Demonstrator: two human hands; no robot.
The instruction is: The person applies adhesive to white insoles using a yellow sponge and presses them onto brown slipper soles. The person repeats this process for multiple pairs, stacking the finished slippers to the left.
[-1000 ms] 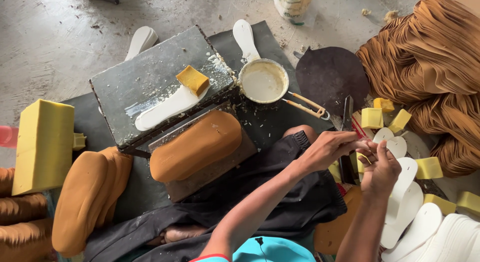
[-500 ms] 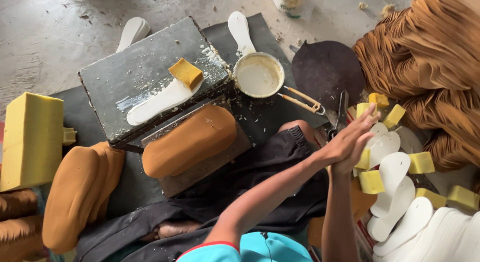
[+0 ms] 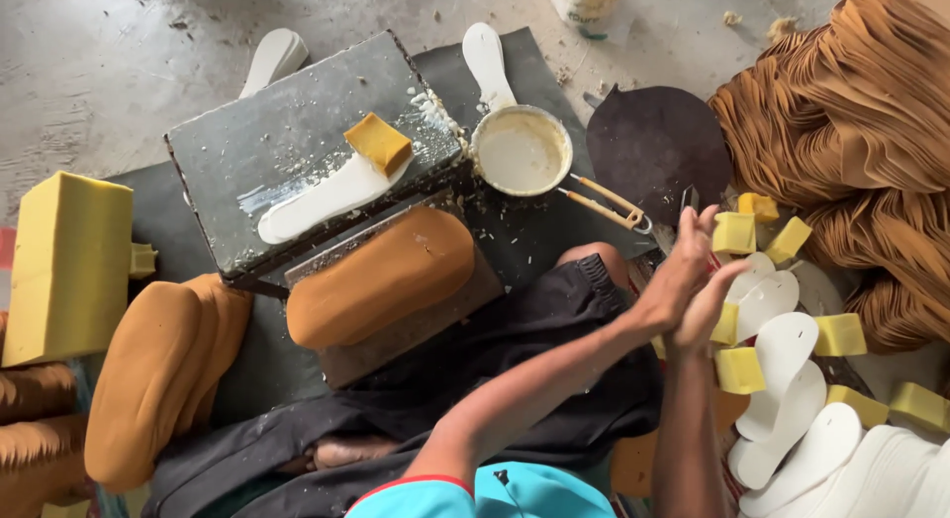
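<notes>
My two hands meet at the right, above a heap of white sole cut-outs and yellow foam blocks. My left hand curls around the handle of dark scissors, whose tip sticks up past my fingers. My right hand lies against the left with fingers stretched; what it holds is hidden. A white sole and a yellow foam block rest on the glue-smeared dark slab.
A small pan of white glue with a brush stands beside the slab. A tan padded form lies in front of it. Tan soles and a big yellow foam block sit left; folded tan material is piled right.
My hands have risen from the sole heap and come together near the scissors. The view shifted slightly; the slab and pan have not moved.
</notes>
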